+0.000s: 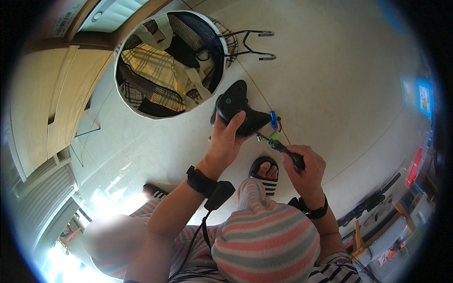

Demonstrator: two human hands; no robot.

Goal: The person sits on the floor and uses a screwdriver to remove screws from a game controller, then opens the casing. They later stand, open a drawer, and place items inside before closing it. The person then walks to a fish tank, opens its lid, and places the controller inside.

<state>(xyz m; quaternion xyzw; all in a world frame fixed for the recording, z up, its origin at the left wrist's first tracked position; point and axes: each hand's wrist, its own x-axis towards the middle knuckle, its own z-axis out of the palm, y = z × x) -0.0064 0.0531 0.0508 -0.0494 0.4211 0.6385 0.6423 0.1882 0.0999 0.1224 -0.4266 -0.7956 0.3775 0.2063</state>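
My left hand (226, 132) grips a black, curved plastic housing (234, 104), shaped like a game controller, with a small round green mark on it. The thumb lies across its surface, and the other fingers are hidden underneath. My right hand (304, 172) is closed around the black and green handle of a screwdriver (295, 159). The screwdriver's shaft points at the housing's near edge; whether it sits in a screw I cannot tell. Beside the housing is a small blue cylinder (273, 120) with thin wires.
A round mesh basket (123, 96) with a white rim holds plaid fabric; a black metal hook (255, 42) juts from its right side. Wooden drawers (71, 104) stand at the left. My striped knees (269, 231) and sandalled foot (266, 172) are below my hands. Assorted items line the right edge.
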